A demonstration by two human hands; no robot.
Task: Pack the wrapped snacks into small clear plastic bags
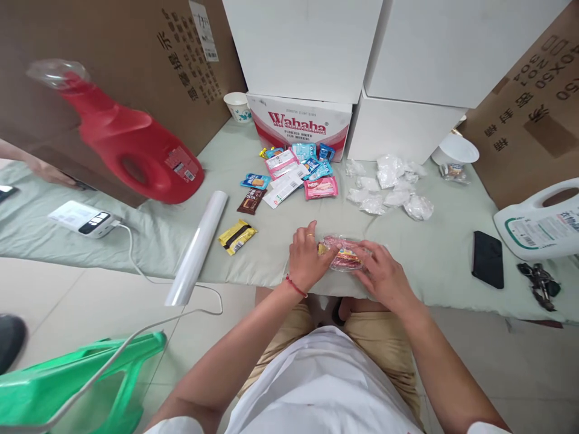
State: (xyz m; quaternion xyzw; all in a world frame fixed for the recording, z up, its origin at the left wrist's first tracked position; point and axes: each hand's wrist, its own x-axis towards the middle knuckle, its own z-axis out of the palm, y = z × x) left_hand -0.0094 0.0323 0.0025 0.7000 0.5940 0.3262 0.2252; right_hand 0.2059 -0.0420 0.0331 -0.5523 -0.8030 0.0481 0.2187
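A pink snack packet (347,259) with a patch of yellow lies in clear plastic wrap at the table's front edge. My left hand (307,256) is at its left side, the thumb pressed on top and the other fingers bent. From the right, my right hand (384,271) grips the packet's other end, its thumb near the front edge. Beyond my hands lie a pink wafer pack (321,188), a brown cocoa pack (251,201), blue snack packs (256,181) and a white packet (286,185). To the left is a yellow packet (237,237). Crumpled clear plastic pieces (389,170) are scattered behind my right hand.
A roll of plastic film (198,247) overhangs the front edge at left, near a power bank (84,218) with a trailing cable. A red jug (136,150), a Wahaha carton (301,123) and white boxes (402,126) stand behind. At right are a phone (487,259), keys (540,283) and a white jug (543,226).
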